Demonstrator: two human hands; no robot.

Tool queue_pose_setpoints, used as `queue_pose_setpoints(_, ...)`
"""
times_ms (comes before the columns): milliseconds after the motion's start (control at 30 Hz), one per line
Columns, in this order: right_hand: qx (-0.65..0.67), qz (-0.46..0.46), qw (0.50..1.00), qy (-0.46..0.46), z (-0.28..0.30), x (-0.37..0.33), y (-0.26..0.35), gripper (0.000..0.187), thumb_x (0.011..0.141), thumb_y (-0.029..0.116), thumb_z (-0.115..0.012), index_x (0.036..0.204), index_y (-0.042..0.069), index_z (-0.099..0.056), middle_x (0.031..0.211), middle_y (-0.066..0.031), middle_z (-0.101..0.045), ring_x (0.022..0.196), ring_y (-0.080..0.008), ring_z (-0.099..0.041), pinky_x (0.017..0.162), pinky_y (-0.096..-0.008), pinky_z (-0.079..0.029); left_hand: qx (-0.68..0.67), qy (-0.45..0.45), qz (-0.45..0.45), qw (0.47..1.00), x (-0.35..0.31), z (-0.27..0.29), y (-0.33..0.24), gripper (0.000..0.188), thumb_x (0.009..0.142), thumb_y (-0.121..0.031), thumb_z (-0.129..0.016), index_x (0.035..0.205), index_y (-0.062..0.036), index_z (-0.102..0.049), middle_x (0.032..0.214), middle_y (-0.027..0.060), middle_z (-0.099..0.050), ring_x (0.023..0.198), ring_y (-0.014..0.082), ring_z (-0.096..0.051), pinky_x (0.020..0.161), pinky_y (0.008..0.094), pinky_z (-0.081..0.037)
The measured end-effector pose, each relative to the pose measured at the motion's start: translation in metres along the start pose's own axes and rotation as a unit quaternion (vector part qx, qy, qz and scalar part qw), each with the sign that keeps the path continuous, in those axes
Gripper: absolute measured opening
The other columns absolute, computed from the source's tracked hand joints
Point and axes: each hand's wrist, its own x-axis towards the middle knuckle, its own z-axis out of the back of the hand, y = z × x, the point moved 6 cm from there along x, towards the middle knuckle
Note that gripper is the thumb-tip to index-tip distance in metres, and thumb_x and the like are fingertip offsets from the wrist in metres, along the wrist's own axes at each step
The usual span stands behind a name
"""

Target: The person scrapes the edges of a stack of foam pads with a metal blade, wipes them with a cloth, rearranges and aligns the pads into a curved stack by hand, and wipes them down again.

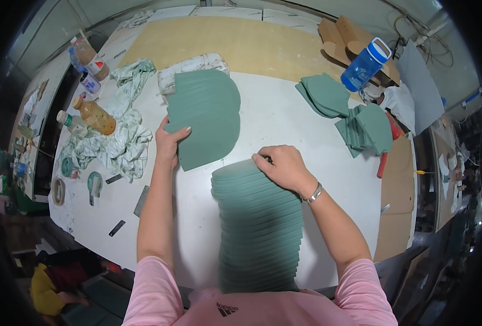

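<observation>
My left hand (170, 140) is closed on the left edge of a fanned stack of green sheets (207, 117), thumb on top and fingers underneath. These flat pieces have rounded corners on their right side; their far end lies by a white, marbled bundle (189, 70). In front of me a long row of overlapping green pieces (258, 228) runs toward my body, each set back a little from the one before. My right hand (284, 168) is closed at the far right corner of this row, its thumb on the top piece. Its other fingertips are partly hidden.
At the right lie more green pieces (325, 95), a blue bottle (364, 65) and a red-handled tool (382, 164). Crumpled cloths (113, 144), a bottle of amber liquid (95, 115) and small dark metal strips (117, 228) are at the left. A yellowish sheet (241, 41) covers the far side.
</observation>
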Motion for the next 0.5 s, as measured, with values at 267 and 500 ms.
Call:
queue_pose_setpoints(267,0.000,-0.012,1.000,0.009,-0.001,0.000,0.000,0.033,0.090,0.032,-0.058,0.089,0.004,-0.074,0.072,-0.0161,-0.068,0.066,-0.0330,-0.063,0.065,-0.0405,-0.050,0.006,-0.049,-0.104,0.993,-0.031,0.002,-0.001,0.081,0.064,0.006,-0.078,0.138,0.0054,-0.045,0.125,0.0149,-0.057,0.110,0.0247,-0.060,0.096,0.0363,-0.050)
queue_pose_setpoints(500,0.009,-0.009,1.000,-0.005,-0.001,0.002,0.001,0.036,0.090,0.035,-0.058,0.085,0.003,-0.075,0.073,-0.0155,-0.070,0.069,-0.0326,-0.066,0.068,-0.0404,-0.053,0.013,-0.044,-0.142,0.989,-0.043,0.001,-0.001,0.088,0.061,0.000,-0.082,0.139,0.0056,-0.044,0.126,0.0148,-0.057,0.116,0.0243,-0.056,0.104,0.0357,-0.043)
